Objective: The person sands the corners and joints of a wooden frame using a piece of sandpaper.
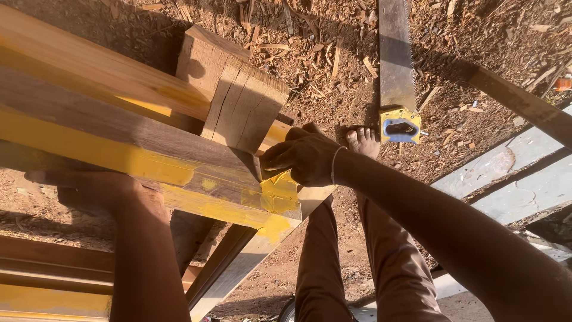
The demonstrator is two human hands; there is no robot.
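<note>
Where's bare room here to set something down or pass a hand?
Chip-strewn ground right of the handsaw, up to the slanted plank, is free. So is the dirt between the yellow-painted beam and the leg. It is crowded at the beam's end: the right hand touches it below the wood block, with the bare foot beside it.

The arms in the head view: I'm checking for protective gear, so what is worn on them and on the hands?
No gloves or sleeves: both forearms are bare. The right hand has a thin pale band around its wrist. The left hand shows no band, ring or watch.
</note>
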